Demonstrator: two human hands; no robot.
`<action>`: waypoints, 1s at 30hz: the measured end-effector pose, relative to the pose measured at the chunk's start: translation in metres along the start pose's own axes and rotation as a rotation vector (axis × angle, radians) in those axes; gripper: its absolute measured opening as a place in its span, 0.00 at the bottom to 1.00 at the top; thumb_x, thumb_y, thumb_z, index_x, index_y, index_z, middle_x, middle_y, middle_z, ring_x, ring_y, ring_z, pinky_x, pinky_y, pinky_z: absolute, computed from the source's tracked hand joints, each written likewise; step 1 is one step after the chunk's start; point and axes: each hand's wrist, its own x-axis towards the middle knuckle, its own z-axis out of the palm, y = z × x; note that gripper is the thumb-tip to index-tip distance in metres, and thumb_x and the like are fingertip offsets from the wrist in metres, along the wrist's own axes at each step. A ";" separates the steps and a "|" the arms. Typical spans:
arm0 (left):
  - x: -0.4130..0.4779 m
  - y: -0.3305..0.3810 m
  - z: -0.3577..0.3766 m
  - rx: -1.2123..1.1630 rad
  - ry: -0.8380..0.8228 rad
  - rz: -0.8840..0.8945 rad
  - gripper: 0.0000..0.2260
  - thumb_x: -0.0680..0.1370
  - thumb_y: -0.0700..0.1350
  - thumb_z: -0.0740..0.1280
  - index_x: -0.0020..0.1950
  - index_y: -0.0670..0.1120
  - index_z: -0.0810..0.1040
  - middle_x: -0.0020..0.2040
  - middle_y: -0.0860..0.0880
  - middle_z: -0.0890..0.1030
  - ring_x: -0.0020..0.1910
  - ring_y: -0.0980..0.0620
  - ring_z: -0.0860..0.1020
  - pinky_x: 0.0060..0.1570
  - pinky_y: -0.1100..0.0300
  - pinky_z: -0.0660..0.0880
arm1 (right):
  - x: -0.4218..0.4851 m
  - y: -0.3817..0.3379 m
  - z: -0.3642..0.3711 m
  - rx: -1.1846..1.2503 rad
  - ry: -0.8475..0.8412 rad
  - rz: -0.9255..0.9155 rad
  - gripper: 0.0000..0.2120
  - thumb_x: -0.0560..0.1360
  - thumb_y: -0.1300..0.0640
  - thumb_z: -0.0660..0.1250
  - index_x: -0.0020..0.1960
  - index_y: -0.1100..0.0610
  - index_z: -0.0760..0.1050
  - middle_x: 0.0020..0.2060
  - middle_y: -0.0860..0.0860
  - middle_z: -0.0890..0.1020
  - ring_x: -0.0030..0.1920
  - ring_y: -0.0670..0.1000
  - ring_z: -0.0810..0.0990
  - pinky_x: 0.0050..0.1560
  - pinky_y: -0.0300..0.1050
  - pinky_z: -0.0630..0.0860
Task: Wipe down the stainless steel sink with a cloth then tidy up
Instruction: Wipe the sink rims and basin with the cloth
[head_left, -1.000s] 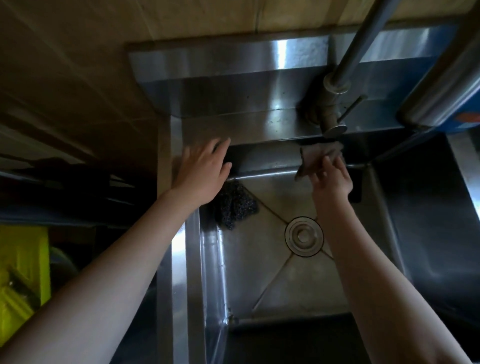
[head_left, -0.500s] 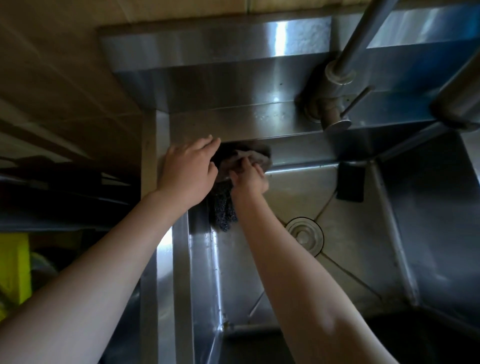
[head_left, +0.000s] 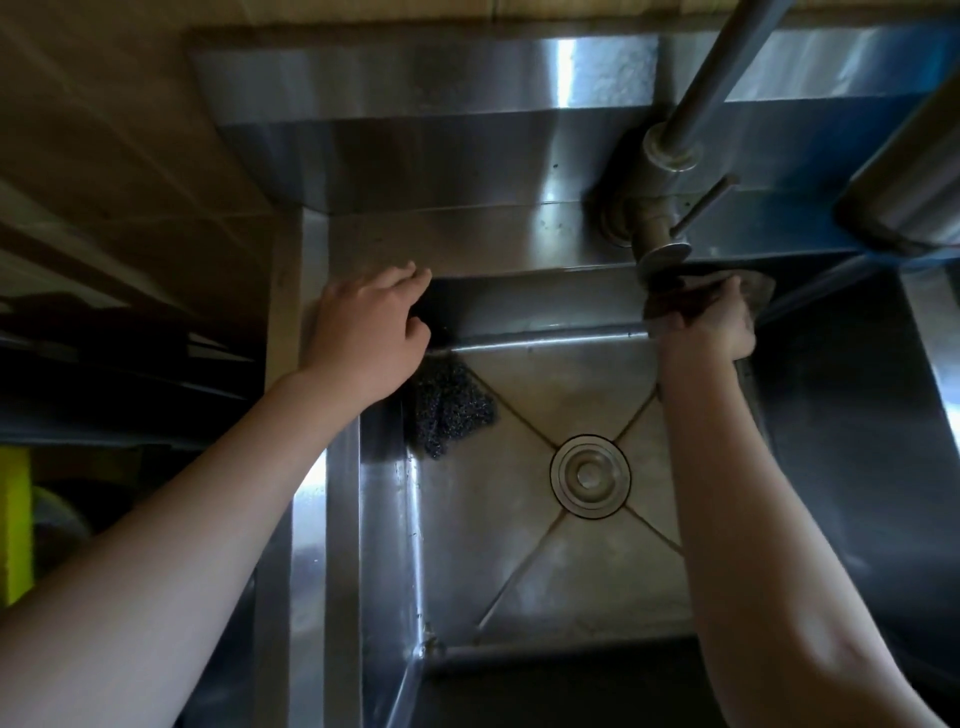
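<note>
The stainless steel sink (head_left: 545, 577) fills the middle of the view, with a round drain (head_left: 590, 475) in its floor. My right hand (head_left: 714, 325) holds a greyish cloth (head_left: 756, 291) against the back wall of the basin, at its right end below the tap. My left hand (head_left: 366, 335) rests on the sink's back left corner rim, fingers loosely bent over the edge, holding nothing. A dark steel-wool scourer (head_left: 449, 408) lies in the basin's back left corner, just under my left hand.
The tap (head_left: 660, 228) with its lever and tall spout rises from the back ledge near my right hand. A steel splashback (head_left: 441, 104) stands behind. A shiny cylinder (head_left: 904, 187) crosses the upper right. Yellow items (head_left: 15, 525) sit low on the left.
My right hand has swept the cloth along the back wall from the left corner to the right end under the tap. My left hand stays on the corner rim.
</note>
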 end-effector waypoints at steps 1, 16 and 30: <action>0.000 0.000 0.000 -0.005 0.000 -0.005 0.23 0.77 0.46 0.61 0.73 0.49 0.66 0.73 0.49 0.67 0.68 0.44 0.68 0.65 0.47 0.63 | -0.001 0.003 0.002 0.010 0.010 0.001 0.16 0.75 0.58 0.69 0.62 0.58 0.75 0.58 0.58 0.79 0.57 0.59 0.79 0.55 0.50 0.77; 0.002 0.008 -0.005 -0.040 -0.010 -0.060 0.23 0.76 0.44 0.61 0.72 0.49 0.67 0.73 0.49 0.67 0.67 0.43 0.69 0.66 0.49 0.62 | -0.119 0.130 0.007 -0.540 -0.352 0.256 0.16 0.76 0.59 0.66 0.62 0.61 0.70 0.60 0.58 0.77 0.59 0.58 0.76 0.61 0.54 0.75; 0.003 0.030 -0.006 0.029 -0.016 -0.118 0.23 0.78 0.47 0.58 0.74 0.48 0.62 0.75 0.47 0.63 0.68 0.42 0.67 0.68 0.44 0.61 | -0.031 0.009 0.006 -0.111 -0.211 0.379 0.11 0.80 0.59 0.60 0.60 0.62 0.73 0.62 0.59 0.77 0.61 0.57 0.75 0.63 0.50 0.71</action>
